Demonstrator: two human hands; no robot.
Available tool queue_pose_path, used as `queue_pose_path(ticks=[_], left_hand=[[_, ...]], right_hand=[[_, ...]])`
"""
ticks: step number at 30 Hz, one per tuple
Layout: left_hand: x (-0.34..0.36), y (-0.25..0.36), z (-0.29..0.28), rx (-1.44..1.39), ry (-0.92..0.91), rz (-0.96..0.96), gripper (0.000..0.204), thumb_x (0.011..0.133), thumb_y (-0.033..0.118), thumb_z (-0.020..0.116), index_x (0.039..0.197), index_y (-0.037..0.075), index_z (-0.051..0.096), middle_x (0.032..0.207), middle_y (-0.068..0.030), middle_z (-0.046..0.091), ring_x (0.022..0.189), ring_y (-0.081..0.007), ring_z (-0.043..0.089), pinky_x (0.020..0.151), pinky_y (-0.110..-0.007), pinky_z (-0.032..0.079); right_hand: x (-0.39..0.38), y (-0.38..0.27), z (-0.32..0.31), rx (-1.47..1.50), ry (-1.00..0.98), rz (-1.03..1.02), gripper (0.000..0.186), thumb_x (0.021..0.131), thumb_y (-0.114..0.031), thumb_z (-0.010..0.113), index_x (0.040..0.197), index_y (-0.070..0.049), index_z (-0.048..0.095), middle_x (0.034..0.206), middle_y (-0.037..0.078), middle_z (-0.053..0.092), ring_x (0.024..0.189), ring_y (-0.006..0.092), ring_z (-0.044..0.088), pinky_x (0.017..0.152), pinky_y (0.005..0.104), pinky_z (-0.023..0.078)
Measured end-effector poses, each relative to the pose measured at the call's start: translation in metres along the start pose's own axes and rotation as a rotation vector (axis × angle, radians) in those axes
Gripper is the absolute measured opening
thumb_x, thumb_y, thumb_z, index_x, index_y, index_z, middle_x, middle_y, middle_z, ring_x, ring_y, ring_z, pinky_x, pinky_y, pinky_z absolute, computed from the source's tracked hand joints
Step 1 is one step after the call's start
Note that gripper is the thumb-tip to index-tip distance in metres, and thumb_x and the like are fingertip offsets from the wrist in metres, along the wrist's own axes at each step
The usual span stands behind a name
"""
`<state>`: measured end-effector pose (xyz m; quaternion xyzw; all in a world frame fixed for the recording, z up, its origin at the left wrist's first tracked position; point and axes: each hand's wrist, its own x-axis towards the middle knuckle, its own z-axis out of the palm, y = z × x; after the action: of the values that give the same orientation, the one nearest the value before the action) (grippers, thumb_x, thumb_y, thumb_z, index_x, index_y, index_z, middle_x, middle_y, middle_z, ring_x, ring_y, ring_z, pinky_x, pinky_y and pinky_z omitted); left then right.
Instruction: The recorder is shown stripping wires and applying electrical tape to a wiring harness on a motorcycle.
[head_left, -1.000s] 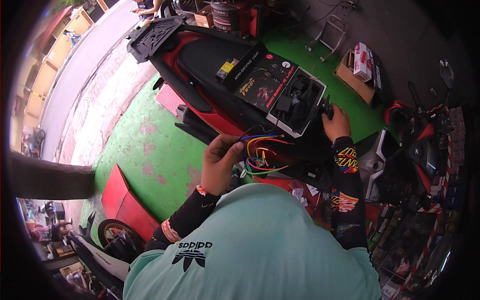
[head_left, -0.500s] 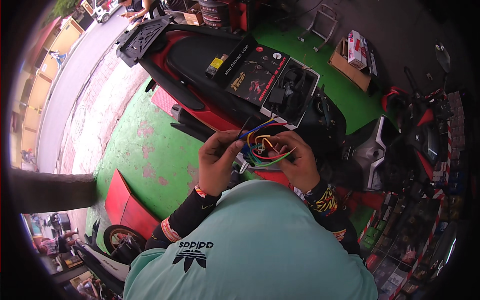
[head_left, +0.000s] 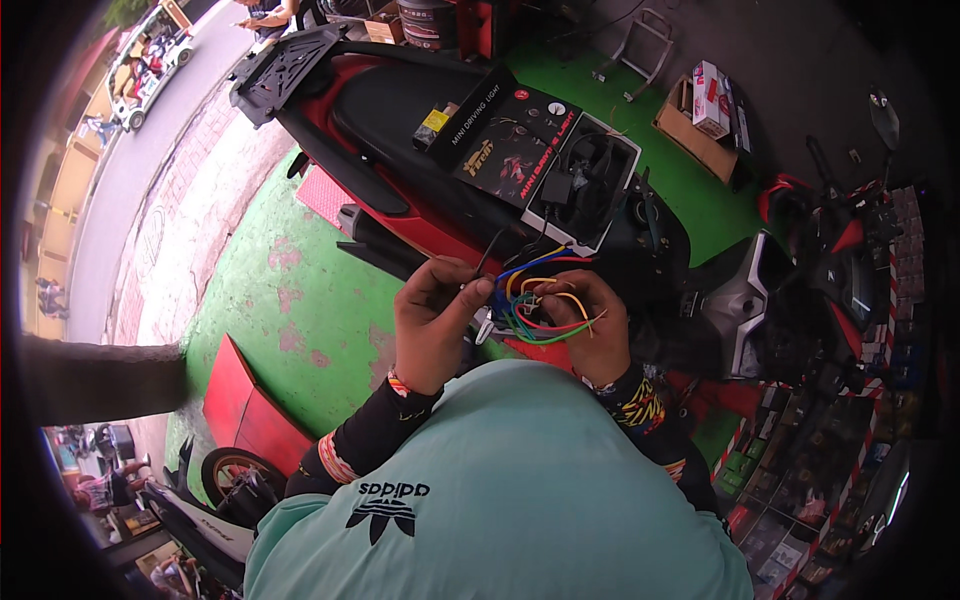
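Observation:
My left hand (head_left: 432, 318) is closed, thumb against forefinger, pinching a thin black rod-like piece (head_left: 489, 252) whose exact kind I cannot make out. Facing it, my right hand (head_left: 600, 330) has its fingertips closed on a bundle of coloured wires (head_left: 524, 322). Blue, yellow, red, green and orange strands loop between both hands, and some ends stick out past the right fingers. Just below my left thumb is a small silver piece (head_left: 484, 329). Both hands are in front of my body, beside a red and black scooter (head_left: 430, 232).
On the scooter's black seat (head_left: 372, 108) rests an opened product box (head_left: 612, 232) holding black parts and a cable. A red panel (head_left: 250, 400) lies on the green floor at left, near a pillar (head_left: 110, 378). A cardboard box (head_left: 690, 145) stands at the far right.
My right hand has shifted slightly and the wire loops have changed shape; both hands keep their hold. On the road, a white vehicle carrying people has come further into view.

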<state>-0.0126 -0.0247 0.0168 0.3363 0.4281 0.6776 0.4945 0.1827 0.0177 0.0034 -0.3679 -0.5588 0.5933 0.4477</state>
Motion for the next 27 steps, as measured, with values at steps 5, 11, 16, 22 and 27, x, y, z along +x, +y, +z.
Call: queue_pose_path(ticks=[5, 11, 16, 22, 27], left_hand=[[0.002, -0.004, -0.004, 0.057, -0.052, 0.039, 0.018, 0.091, -0.002, 0.073, 0.096, -0.001, 0.056, 0.098, -0.0038, 0.061, 0.088, -0.0073, 0.058, 0.076, -0.024, 0.048], [0.0, 0.002, -0.002, 0.093, -0.158, 0.116, 0.02, 0.089, -0.01, 0.071, 0.1, -0.002, 0.056, 0.104, -0.0064, 0.059, 0.096, -0.0114, 0.06, 0.087, -0.028, 0.053], [0.001, 0.0, -0.008, 0.166, -0.21, 0.108, 0.022, 0.088, -0.012, 0.071, 0.102, -0.002, 0.058, 0.107, -0.0081, 0.06, 0.099, -0.0144, 0.061, 0.092, -0.031, 0.054], [0.007, -0.006, -0.016, 0.237, -0.314, 0.138, 0.025, 0.085, -0.012, 0.073, 0.097, 0.0, 0.055, 0.105, -0.0088, 0.062, 0.099, -0.0155, 0.061, 0.089, -0.031, 0.052], [0.007, -0.012, -0.017, 0.234, -0.365, 0.063, 0.029, 0.083, -0.014, 0.073, 0.093, 0.003, 0.051, 0.105, -0.0092, 0.063, 0.099, -0.0158, 0.06, 0.089, -0.031, 0.05]], right_hand=[[-0.004, 0.001, 0.004, 0.089, 0.006, 0.003, 0.014, 0.098, -0.006, 0.068, 0.107, 0.001, 0.062, 0.105, 0.011, 0.072, 0.099, 0.0156, 0.069, 0.088, 0.0293, 0.054], [-0.006, -0.004, 0.005, 0.117, -0.002, -0.034, 0.012, 0.099, -0.005, 0.065, 0.109, 0.001, 0.061, 0.105, 0.011, 0.07, 0.102, 0.0164, 0.068, 0.093, 0.0297, 0.053], [-0.005, -0.009, 0.001, 0.017, 0.0, -0.124, 0.012, 0.102, -0.006, 0.061, 0.112, 0.0, 0.058, 0.104, 0.01, 0.069, 0.101, 0.0157, 0.066, 0.096, 0.0302, 0.052], [-0.002, -0.008, 0.001, 0.168, 0.035, -0.017, 0.011, 0.103, -0.007, 0.06, 0.111, -0.001, 0.056, 0.1, 0.008, 0.067, 0.094, 0.0119, 0.064, 0.087, 0.0269, 0.053], [0.001, -0.011, -0.005, 0.139, 0.018, 0.035, 0.01, 0.104, -0.009, 0.059, 0.11, -0.002, 0.056, 0.098, 0.007, 0.067, 0.087, 0.0098, 0.062, 0.077, 0.0246, 0.051]])
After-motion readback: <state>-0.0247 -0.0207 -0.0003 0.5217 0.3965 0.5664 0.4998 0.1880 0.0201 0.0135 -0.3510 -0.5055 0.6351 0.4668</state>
